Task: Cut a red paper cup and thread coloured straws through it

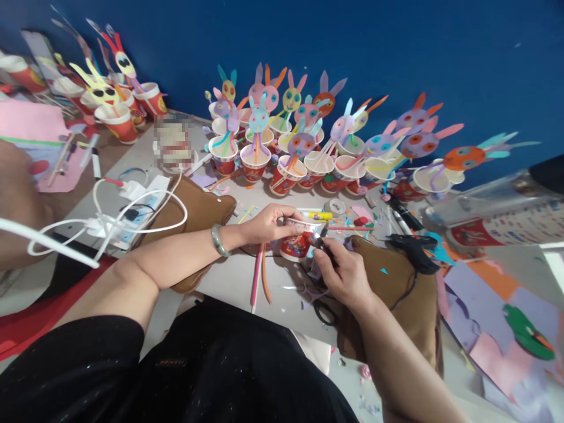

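A red printed paper cup (295,247) stands on the table in front of me. My left hand (279,224) grips its white rim, with the thumb and fingers closed on the edge. My right hand (343,271) is closed round a small dark tool (325,242), whose tip meets the right side of the cup's rim. Its exact kind is hidden by the fingers. Below the right hand lie scissors (325,312) with a black handle. Pink and orange strips (261,273) lie just left of the cup, and a yellow marker (319,215) is behind it.
Several paper cups (255,161) with rabbit-headed figures line the blue wall. A black glue gun (412,248) rests near a brown cushion (392,294); a power strip (141,214) with white cables is at left. Foam sheets (489,346) spread rightward. Another person's arm (20,205) shows at far left.
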Tool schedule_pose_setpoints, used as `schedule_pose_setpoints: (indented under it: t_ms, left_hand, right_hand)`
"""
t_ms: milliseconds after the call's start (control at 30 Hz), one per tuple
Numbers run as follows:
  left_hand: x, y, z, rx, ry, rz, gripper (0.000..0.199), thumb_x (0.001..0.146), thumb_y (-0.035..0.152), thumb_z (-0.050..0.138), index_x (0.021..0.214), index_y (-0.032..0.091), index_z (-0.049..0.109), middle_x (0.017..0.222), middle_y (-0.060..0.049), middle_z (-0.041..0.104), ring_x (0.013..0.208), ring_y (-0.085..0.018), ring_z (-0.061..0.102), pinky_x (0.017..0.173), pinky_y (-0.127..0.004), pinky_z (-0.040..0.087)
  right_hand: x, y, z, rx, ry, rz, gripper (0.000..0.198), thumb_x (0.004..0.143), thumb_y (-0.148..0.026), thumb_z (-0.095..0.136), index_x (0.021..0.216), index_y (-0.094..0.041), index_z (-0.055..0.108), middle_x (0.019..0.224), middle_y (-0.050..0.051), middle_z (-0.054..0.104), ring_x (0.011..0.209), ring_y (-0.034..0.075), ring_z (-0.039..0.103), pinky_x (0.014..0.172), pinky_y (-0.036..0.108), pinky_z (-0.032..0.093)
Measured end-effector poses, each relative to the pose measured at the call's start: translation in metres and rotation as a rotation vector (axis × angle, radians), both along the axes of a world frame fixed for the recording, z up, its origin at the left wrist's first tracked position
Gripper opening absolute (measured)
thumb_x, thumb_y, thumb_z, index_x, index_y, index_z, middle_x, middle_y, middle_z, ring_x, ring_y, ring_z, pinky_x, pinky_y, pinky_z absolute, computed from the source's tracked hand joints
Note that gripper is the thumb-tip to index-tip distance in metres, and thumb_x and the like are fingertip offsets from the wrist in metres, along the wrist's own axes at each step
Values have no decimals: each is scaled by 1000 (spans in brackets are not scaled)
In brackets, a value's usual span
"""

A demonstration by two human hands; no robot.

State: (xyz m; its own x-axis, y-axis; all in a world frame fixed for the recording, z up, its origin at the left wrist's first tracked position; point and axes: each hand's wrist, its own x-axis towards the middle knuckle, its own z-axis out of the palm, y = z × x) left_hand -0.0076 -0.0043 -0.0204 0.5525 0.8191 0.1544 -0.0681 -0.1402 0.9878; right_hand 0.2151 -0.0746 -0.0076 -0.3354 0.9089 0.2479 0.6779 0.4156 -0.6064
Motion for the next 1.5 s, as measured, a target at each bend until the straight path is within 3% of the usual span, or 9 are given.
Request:
schedule_pose_setpoints:
  t_ms: [433, 867, 1267, 1500]
  left_hand:
    - [-3, 5, 3, 396, 124, 32, 31, 89, 44, 69, 77, 16, 74, 71, -5, 67, 71, -15, 59, 73, -29, 45]
    - [-4, 7, 2, 462, 174, -56, 36, 91, 52, 65, 80, 19, 74, 77, -7, 69, 79, -19, 60, 83, -34, 48]
    - [-4, 8, 2, 560, 241, -110, 41, 95, 55, 56, 80, 22, 72, 79, -8, 71, 85, -21, 60, 87, -37, 46]
    - [-2, 6, 1, 603, 194, -102, 36, 96, 50, 58, 79, 20, 69, 79, -7, 71, 84, -20, 61, 86, -35, 45]
  right_hand:
    - [12, 4, 7, 150, -222, 22, 36, 99, -42, 51, 104, -16, 75, 63, 5, 71, 49, 17, 62, 53, 26, 42]
    - [19, 1, 16, 62, -284, 66, 41, 101, -48, 46, 105, -19, 75, 68, 6, 73, 53, 18, 65, 54, 27, 42]
    - [15, -6, 13, 276, -434, 9, 42, 103, -46, 45, 95, -18, 75, 55, 4, 66, 48, 17, 60, 50, 28, 30]
    - [17, -8, 19, 197, -417, 53, 42, 104, -46, 43, 94, -18, 73, 60, 4, 71, 51, 17, 64, 51, 27, 34]
